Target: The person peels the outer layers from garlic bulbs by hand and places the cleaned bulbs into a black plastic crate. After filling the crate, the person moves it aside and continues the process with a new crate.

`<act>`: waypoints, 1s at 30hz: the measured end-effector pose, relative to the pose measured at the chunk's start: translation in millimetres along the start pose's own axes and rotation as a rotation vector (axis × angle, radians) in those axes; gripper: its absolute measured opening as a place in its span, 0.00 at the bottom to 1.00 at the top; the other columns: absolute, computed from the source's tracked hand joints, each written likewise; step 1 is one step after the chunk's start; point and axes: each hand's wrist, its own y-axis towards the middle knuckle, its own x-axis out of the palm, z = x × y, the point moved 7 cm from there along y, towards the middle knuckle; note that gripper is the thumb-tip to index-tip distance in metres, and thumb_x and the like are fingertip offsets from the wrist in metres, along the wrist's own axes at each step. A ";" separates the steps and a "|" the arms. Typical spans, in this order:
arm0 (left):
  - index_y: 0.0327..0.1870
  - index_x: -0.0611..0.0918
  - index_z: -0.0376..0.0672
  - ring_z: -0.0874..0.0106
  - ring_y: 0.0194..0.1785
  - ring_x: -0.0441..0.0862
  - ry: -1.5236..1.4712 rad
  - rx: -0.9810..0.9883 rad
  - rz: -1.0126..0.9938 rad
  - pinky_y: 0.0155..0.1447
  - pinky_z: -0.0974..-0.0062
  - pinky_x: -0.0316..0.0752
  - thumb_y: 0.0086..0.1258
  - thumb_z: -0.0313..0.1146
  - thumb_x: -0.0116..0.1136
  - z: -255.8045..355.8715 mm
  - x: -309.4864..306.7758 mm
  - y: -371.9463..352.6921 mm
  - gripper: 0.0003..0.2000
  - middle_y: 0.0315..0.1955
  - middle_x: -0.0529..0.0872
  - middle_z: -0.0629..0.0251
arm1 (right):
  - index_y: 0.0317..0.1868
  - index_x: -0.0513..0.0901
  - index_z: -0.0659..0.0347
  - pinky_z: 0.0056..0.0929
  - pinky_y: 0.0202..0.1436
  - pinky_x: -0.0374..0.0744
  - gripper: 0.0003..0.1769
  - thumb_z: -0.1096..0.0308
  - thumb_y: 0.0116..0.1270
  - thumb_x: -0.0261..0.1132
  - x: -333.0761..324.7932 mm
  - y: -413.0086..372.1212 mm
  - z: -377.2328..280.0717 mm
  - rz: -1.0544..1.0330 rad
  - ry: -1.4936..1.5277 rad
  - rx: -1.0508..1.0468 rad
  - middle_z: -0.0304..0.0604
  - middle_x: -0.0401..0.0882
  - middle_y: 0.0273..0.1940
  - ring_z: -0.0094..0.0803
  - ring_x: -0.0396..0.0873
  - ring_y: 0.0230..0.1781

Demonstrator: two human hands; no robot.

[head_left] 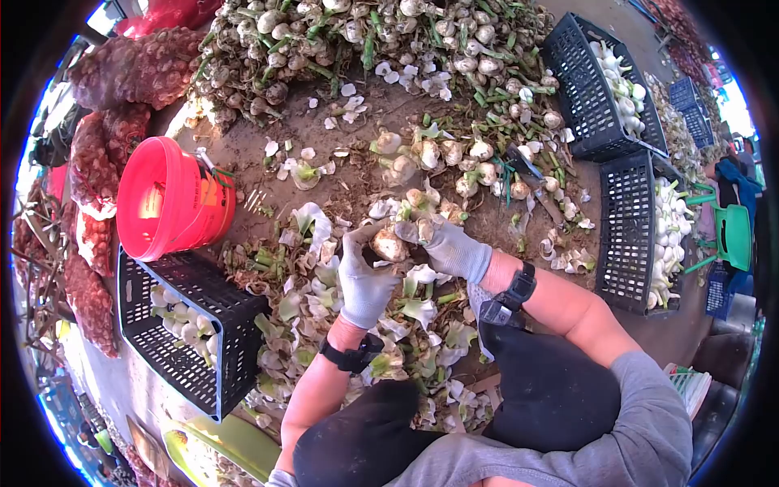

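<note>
My left hand [363,276], in a whitish glove, has its fingers round a brownish garlic bulb [389,245] in the middle of the view. Close beside it, my gloved right hand [448,247] has its fingers closed at the top of that bulb, by other bulbs; what exactly it grips is partly hidden. Loose garlic bulbs [430,152] lie on the floor just beyond my hands. Peeled skins and leaves [422,312] cover the ground beneath and in front of my knees.
A big garlic pile [324,40] rises at the back. Left are a red bucket [174,199], a black crate [235,325] with white bulbs and red mesh sacks [93,166]. On the right, two black crates [580,89] hold white garlic, near a green chair [734,235].
</note>
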 end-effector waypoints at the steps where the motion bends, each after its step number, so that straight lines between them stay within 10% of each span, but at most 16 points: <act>1: 0.57 0.71 0.38 0.72 0.55 0.76 -0.044 -0.046 0.004 0.63 0.73 0.71 0.45 0.19 0.76 0.0 1.8 -0.8 0.35 0.51 0.76 0.63 | 0.54 0.79 0.62 0.30 0.51 0.77 0.24 0.50 0.71 0.64 0.5 -1.6 3.7 -0.010 0.046 0.000 0.41 0.81 0.45 0.24 0.77 0.45; 2: 0.57 0.71 0.38 0.72 0.55 0.76 -0.087 -0.093 0.008 0.63 0.73 0.71 0.46 0.19 0.76 -1.7 2.9 -2.1 0.34 0.51 0.77 0.63 | 0.53 0.80 0.62 0.28 0.50 0.78 0.24 0.50 0.71 0.63 1.0 -3.4 7.7 -0.020 0.092 0.000 0.39 0.82 0.45 0.21 0.77 0.44; 4: 0.57 0.71 0.38 0.72 0.54 0.77 -0.041 -0.082 -0.007 0.63 0.72 0.72 0.47 0.18 0.76 -4.6 0.9 -4.5 0.34 0.51 0.77 0.63 | 0.52 0.80 0.63 0.25 0.47 0.78 0.23 0.50 0.71 0.64 21.1 -12.5 19.3 -0.092 0.947 0.650 0.36 0.82 0.43 0.18 0.77 0.42; 8: 0.56 0.71 0.38 0.71 0.50 0.80 -0.153 -0.171 0.018 0.57 0.71 0.77 0.51 0.19 0.73 -20.2 -2.1 -10.3 0.31 0.49 0.80 0.60 | 0.52 0.81 0.64 0.24 0.43 0.78 0.23 0.53 0.67 0.67 10.5 -8.5 13.5 -0.144 0.809 0.477 0.37 0.82 0.41 0.18 0.78 0.40; 11: 0.52 0.72 0.39 0.71 0.44 0.82 -0.683 -0.592 0.012 0.49 0.72 0.80 0.57 0.22 0.68 -21.0 6.0 -17.4 0.22 0.44 0.83 0.60 | 0.51 0.81 0.63 0.26 0.43 0.78 0.20 0.61 0.61 0.70 -0.4 -9.6 27.6 -0.192 0.498 0.248 0.42 0.82 0.40 0.28 0.80 0.38; 13: 0.55 0.77 0.36 0.64 0.39 0.84 -1.184 -0.743 -0.152 0.41 0.72 0.79 0.71 0.46 0.55 -33.1 16.8 -21.8 0.22 0.42 0.85 0.53 | 0.50 0.82 0.62 0.28 0.43 0.78 0.21 0.66 0.54 0.71 -11.7 4.2 -1.5 -0.161 -0.063 -0.134 0.46 0.82 0.39 0.36 0.80 0.36; 15: 0.55 0.78 0.38 0.65 0.34 0.83 -1.313 -0.824 -0.013 0.35 0.73 0.76 0.73 0.54 0.48 -39.9 24.3 -26.7 0.26 0.40 0.86 0.54 | 0.51 0.82 0.58 0.35 0.47 0.78 0.26 0.69 0.47 0.70 -23.9 2.9 -19.2 -0.145 -0.265 -0.176 0.48 0.80 0.42 0.45 0.80 0.40; 17: 0.53 0.80 0.40 0.67 0.28 0.82 -1.281 -0.754 -0.298 0.28 0.74 0.75 0.73 0.59 0.43 -31.4 27.4 -19.9 0.29 0.36 0.86 0.57 | 0.52 0.82 0.57 0.38 0.49 0.78 0.25 0.69 0.50 0.70 -28.4 2.8 -21.0 -0.125 -0.393 -0.209 0.46 0.81 0.44 0.44 0.80 0.43; 21: 0.51 0.81 0.42 0.69 0.20 0.80 -0.945 -0.801 -0.111 0.21 0.76 0.72 0.73 0.66 0.33 -29.9 28.2 -14.5 0.35 0.31 0.86 0.58 | 0.49 0.81 0.66 0.31 0.45 0.78 0.19 0.65 0.60 0.71 -2.2 -7.9 32.6 -0.136 0.525 0.382 0.39 0.84 0.44 0.32 0.81 0.42; 26: 0.61 0.68 0.37 0.74 0.33 0.81 -0.089 -0.199 0.034 0.46 0.73 0.79 0.66 0.32 0.63 -14.1 6.3 -7.4 0.25 0.42 0.82 0.62 | 0.46 0.83 0.65 0.24 0.42 0.80 0.10 0.74 0.65 0.64 9.6 -16.9 33.0 0.075 0.980 0.639 0.36 0.85 0.41 0.27 0.82 0.36; 30: 0.56 0.72 0.37 0.71 0.34 0.82 -0.430 -0.461 0.030 0.39 0.72 0.80 0.68 0.34 0.63 -30.7 -5.5 -10.8 0.20 0.38 0.83 0.63 | 0.52 0.82 0.63 0.24 0.39 0.82 0.15 0.65 0.69 0.66 -8.2 -6.7 -7.5 -0.358 0.050 -0.103 0.39 0.85 0.44 0.26 0.83 0.38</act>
